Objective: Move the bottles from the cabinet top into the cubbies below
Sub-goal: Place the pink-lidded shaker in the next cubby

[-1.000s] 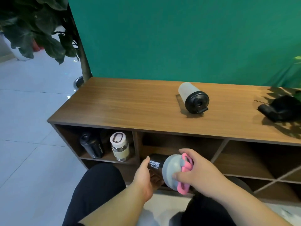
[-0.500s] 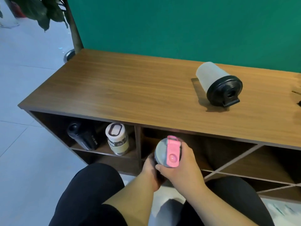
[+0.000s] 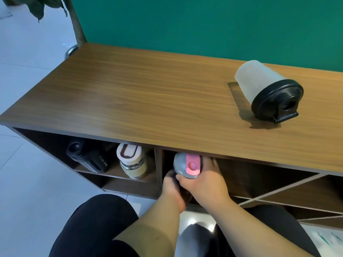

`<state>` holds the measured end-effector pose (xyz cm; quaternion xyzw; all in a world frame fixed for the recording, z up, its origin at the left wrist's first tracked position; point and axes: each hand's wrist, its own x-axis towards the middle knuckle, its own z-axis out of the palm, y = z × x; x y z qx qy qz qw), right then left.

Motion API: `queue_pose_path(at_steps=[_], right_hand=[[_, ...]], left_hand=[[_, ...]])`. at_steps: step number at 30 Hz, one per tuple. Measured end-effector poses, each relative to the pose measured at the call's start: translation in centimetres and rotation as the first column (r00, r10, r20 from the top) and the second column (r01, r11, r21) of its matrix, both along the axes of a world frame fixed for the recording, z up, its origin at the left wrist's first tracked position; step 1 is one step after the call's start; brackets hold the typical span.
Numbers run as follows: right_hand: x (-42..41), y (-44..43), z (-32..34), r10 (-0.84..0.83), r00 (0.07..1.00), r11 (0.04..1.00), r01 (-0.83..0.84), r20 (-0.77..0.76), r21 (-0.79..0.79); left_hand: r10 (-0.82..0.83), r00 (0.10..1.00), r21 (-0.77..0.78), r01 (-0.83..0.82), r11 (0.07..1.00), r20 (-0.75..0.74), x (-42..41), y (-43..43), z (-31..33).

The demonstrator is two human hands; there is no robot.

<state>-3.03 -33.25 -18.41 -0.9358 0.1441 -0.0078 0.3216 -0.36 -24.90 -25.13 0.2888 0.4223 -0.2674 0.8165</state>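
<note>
A dark bottle with a grey lid and pink flip cap (image 3: 186, 165) stands upright at the mouth of the middle cubby, just under the cabinet top (image 3: 148, 101). My right hand (image 3: 206, 180) grips it around the lid. My left hand (image 3: 172, 190) holds its dark body from the left. A frosted white shaker with a black lid (image 3: 267, 89) lies on its side on the cabinet top at the right. In the left cubby stand a black bottle (image 3: 87, 156) and a cream bottle with a white lid (image 3: 131, 161).
A divider panel (image 3: 158, 167) separates the left cubby from the middle one. Diagonal shelves (image 3: 289, 188) cross the cubbies at the right. A green wall rises behind the cabinet. A plant trunk (image 3: 76, 21) stands at the far left corner. My knees are below.
Both hands have turned the pink-capped bottle from lying sideways to upright and moved it up into the mouth of the middle cubby. The view has shifted closer to the cabinet.
</note>
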Motion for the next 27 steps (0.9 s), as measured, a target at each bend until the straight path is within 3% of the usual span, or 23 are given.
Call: queue_pose_path(at_steps=[6,12,16,21,24,27], right_hand=[[0.5,-0.3,0.1,-0.015,0.999,0.998,0.013,0.035,0.069],[0.1,-0.5,0.6,-0.013,0.999,0.985,0.019,-0.032,0.172],[-1.0,-0.9,0.9,-0.001,0.998,0.991,0.008,-0.057,0.132],[-4.5,-2.1,3.4,-0.034,0.999,0.959,0.042,-0.032,0.282],[-6.7,-3.3,6.7,-0.022,0.991,0.968,-0.012,0.132,0.251],[-7.1,-5.2,10.8,-0.100,0.913,0.981,0.023,0.395,0.193]], left_hand=[[-0.020,1.000,-0.017,0.020,1.000,0.005,1.1,-0.1,-0.5],[-0.027,1.000,0.021,0.027,0.999,-0.007,1.1,0.1,-0.4],[-0.073,0.997,0.114,0.076,0.991,-0.033,0.6,0.3,-0.2],[-0.266,0.959,0.255,0.282,0.925,-0.095,-1.3,0.9,-0.4],[-0.392,0.917,0.250,0.398,0.883,-0.075,-2.8,0.8,1.4],[-0.456,0.890,0.187,0.451,0.872,-0.021,-3.6,0.5,3.6]])
